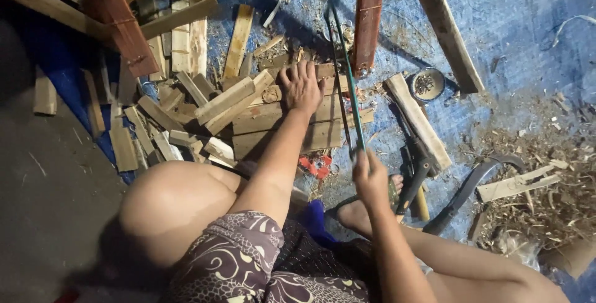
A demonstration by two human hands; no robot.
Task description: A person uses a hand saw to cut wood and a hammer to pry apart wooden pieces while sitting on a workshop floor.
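My left hand [301, 87] lies flat, fingers spread, pressing on wooden boards [273, 123] laid side by side on a blue tarp. My right hand [370, 177] grips the handle end of a green-framed bow saw [344, 73]. The saw runs away from me across the right end of the boards, its far end near a reddish plank [369, 17]. I sit low with my knees bent; my foot in a sandal [357, 211] rests just below the boards.
Several short wood offcuts [158, 120] are heaped at left beside a slatted wooden frame [118, 5]. A small round tin [427, 84], a long pale batten [444, 27], a hammer [415, 182], a curved dark tool [469, 191] and wood shavings [546, 203] lie at right.
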